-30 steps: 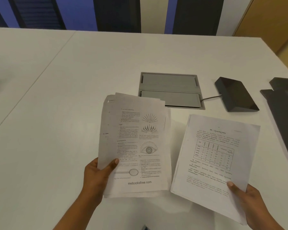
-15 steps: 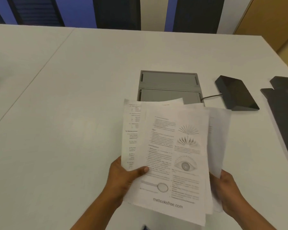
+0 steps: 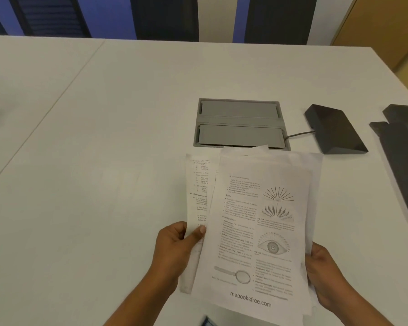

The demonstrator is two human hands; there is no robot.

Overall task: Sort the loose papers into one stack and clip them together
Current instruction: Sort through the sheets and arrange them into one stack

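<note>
Table: white table (image 3: 85,208), bare on the left side
Left hand: left hand (image 3: 174,250) closed on the left edge of the papers, thumb on top pinning the sheets that stick out furthest left
Papers: papers (image 3: 257,227) held between both hands above the table, just this side of the grey hatch (image 3: 240,123); long axis runs away from the person, tilted a little clockwise; sheets are fanned, not squared, with the eye-diagram page on top and others showing past it on the left and top
Right hand: right hand (image 3: 325,278) closed on the lower right edge, fingers hidden under the sheets
Key relation: each hand has one long side, so squaring likely means pushing the sides together and tapping the near short edge down
Clip: none that I can make out
Far right: black box (image 3: 335,128) and dark items, well apart from the papers
</note>
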